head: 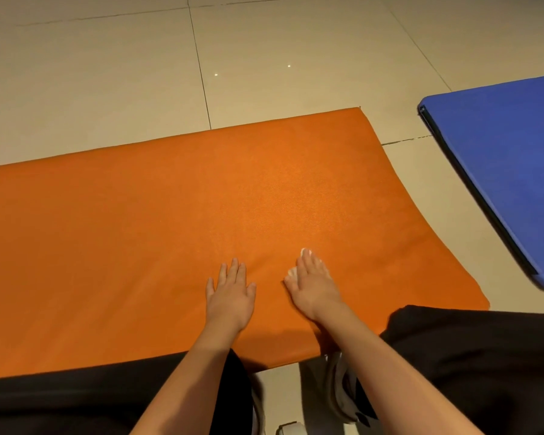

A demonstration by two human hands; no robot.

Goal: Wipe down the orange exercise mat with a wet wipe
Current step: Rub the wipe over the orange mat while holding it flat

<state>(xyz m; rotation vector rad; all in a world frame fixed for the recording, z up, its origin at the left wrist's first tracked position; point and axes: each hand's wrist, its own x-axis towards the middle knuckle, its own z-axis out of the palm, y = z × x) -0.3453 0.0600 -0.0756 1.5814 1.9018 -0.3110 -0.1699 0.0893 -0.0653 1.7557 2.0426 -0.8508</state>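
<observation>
The orange exercise mat lies flat on the tiled floor and fills the middle of the view. My left hand rests palm down on the mat near its front edge, fingers spread, holding nothing. My right hand presses flat on the mat just to the right. A white wet wipe lies under that hand; only small white bits show past the fingertips and beside the thumb.
A blue mat lies on the floor to the right, a strip of beige tile between it and the orange mat. My knees in black trousers frame the mat's front edge. A small white object sits at the bottom.
</observation>
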